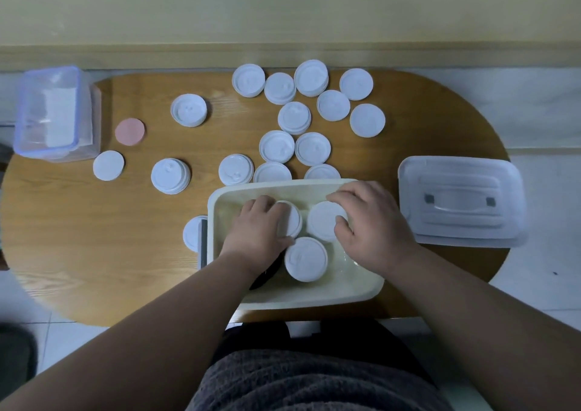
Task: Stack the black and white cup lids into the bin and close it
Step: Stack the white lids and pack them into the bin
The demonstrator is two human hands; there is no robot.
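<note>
A cream bin stands at the table's near edge with both my hands inside it. My left hand grips a white lid stack on the bin's left side. My right hand holds another white lid stack beside it. A third white lid stack stands nearer me in the bin. A black lid shows partly under my left wrist. Several white lids lie scattered over the table beyond the bin. The bin's translucent cover rests to the right.
A clear lidded container sits at the table's far left. A pink disc lies near it. One white lid is wedged beside the bin's left wall. The wooden table has rounded ends, with tiled floor around.
</note>
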